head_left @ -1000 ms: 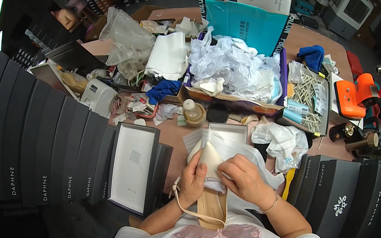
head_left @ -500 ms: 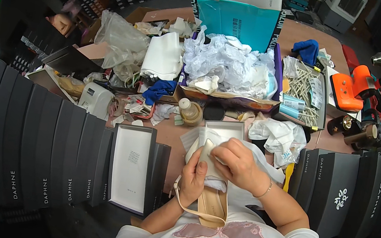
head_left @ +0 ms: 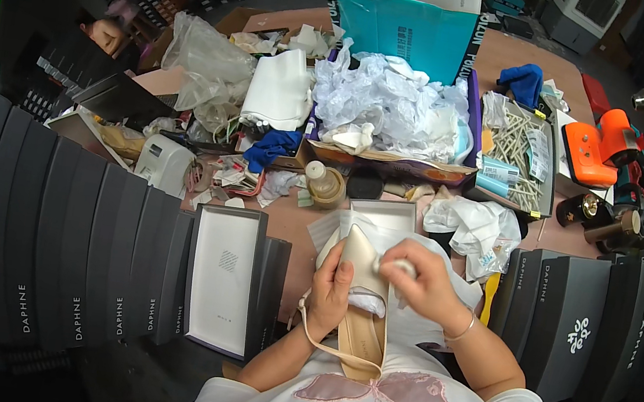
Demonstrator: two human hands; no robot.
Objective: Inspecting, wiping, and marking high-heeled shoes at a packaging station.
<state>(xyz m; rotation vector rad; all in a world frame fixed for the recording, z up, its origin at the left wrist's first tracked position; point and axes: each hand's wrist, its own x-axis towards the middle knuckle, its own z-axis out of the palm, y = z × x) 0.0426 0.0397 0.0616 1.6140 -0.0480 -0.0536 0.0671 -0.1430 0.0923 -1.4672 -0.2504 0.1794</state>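
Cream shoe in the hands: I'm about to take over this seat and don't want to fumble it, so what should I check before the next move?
1. Cream shoe secure: ok; the left hand grips it along its left side.
2. Right hand free: not ok; its fingers hold a small white thing.
3. Pale stuffing in the shoe's front: ok; it shows at the opening.
4. Strap fastened: cannot tell; it loops out on the left, but no closure can be made out.
5. Upper free of marks: cannot tell; too fine to judge here.
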